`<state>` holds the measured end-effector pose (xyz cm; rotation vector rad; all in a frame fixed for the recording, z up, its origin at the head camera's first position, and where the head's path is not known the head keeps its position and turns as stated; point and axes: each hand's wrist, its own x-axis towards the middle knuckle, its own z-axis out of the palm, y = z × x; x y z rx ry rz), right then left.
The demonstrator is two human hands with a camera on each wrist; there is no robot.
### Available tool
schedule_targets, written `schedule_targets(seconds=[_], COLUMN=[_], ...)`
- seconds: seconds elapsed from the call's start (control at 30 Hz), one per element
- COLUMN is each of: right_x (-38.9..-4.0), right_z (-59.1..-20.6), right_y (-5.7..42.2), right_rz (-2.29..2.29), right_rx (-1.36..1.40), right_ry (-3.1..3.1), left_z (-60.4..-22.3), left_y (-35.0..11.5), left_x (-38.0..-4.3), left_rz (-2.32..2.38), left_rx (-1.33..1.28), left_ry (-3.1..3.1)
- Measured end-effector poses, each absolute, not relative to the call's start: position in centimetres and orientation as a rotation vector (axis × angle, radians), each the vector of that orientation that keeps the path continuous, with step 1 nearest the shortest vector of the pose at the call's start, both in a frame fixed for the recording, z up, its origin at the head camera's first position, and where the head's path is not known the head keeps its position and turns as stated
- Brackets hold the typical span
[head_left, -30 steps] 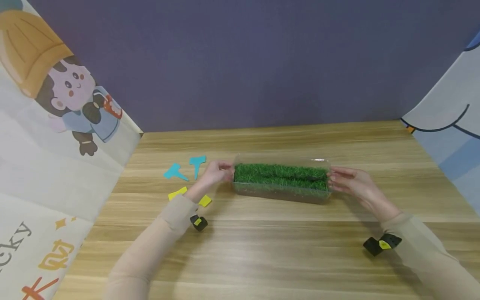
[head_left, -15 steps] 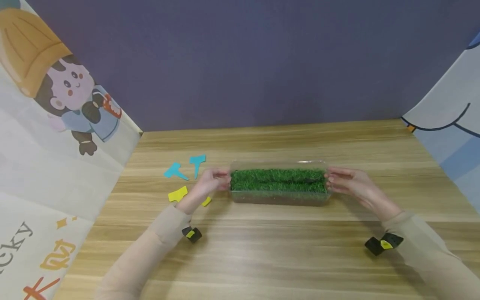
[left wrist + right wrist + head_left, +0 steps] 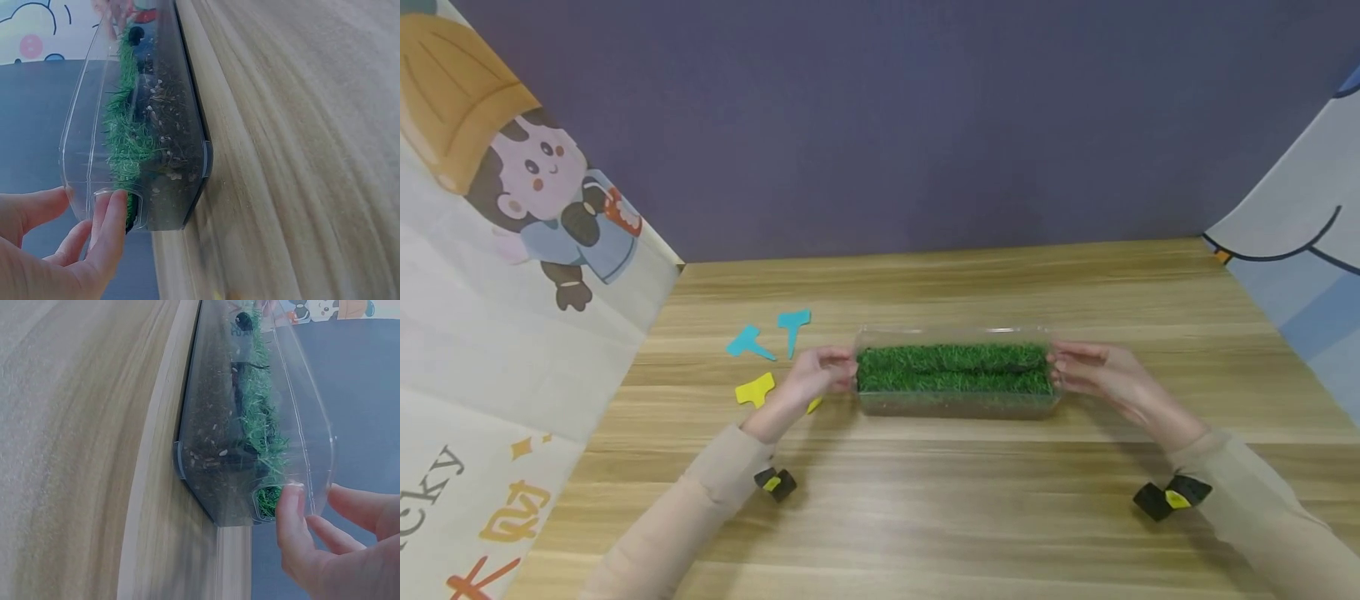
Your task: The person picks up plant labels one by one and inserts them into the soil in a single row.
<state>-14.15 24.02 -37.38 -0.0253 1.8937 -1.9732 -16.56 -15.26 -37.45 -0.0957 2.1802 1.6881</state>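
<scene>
A clear plastic planter box (image 3: pixel 955 407), long and rectangular, lies crosswise in the middle of the wooden table. Green artificial grass (image 3: pixel 955 360) lines its inside in two strips, and a dark, soil-like layer (image 3: pixel 169 119) shows through the wall in the left wrist view. My left hand (image 3: pixel 807 379) grips the box's left end, fingertips at a cutout in the end wall. At the opposite end, my right hand (image 3: pixel 1108 375) holds it the same way, with a finger at the matching cutout (image 3: pixel 267 503). Whether the base touches the table I cannot tell.
Left of the box lie two blue T-shaped plant labels (image 3: pixel 747 342). Nearer me is a yellow label (image 3: pixel 756 389), and a second yellow piece (image 3: pixel 814 405) is mostly hidden behind my left hand. A dark wall (image 3: pixel 925 125) rises behind the table (image 3: pixel 955 517).
Both hands have brought the box toward me and slightly left, and its slant has straightened. More of the left yellow label shows; the labels have not moved.
</scene>
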Motion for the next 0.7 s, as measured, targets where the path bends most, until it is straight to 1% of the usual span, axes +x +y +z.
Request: schedule_targets(seconds=[0.27,0.7], right_x=[-13.9,-13.4], right_z=[-37.3,-37.3], right_y=[23.9,23.7], right_rz=[-1.989,-1.925], right_rx=[-0.013,-0.025], right_ry=[1.859,1.928], left_z=[-37.4,-37.6], left_y=[-15.5,-15.6], left_x=[-15.9,-15.4], left_rz=[1.693,1.692], left_rx=[-0.046,-0.062], left_ry=[2.170,2.168])
